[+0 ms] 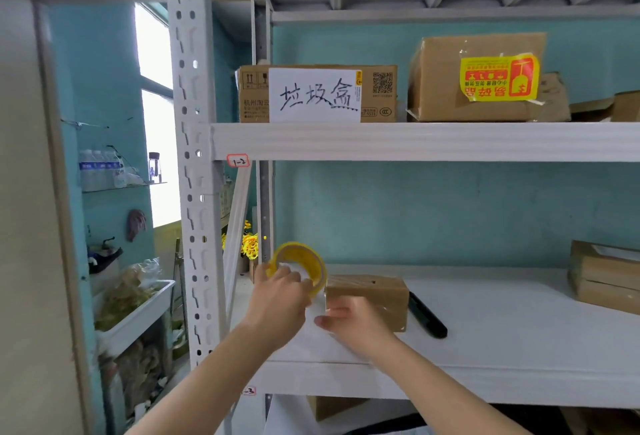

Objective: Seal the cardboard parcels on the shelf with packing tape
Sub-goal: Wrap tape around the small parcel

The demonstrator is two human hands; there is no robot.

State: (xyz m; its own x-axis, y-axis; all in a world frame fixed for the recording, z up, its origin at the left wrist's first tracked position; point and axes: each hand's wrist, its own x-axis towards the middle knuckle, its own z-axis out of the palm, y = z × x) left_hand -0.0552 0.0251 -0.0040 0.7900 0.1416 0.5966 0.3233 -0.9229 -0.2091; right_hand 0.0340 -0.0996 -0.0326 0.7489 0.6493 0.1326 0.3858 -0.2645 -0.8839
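Observation:
A small cardboard parcel (372, 292) lies on the white middle shelf (502, 330). My left hand (277, 299) grips a yellow roll of packing tape (304, 261) just left of the parcel, with its fingers through the core. My right hand (353, 322) is at the parcel's near left end, thumb and fingers closed together at the edge; whether a tape end lies under them is blurred. A stack of flat cardboard boxes (606, 277) sits at the shelf's far right.
A black marker (427, 317) lies right of the parcel. The upper shelf holds a box with a handwritten paper label (315, 95) and a box with a yellow sticker (485, 78). A perforated metal upright (194, 157) stands on the left, with a sink area beyond it.

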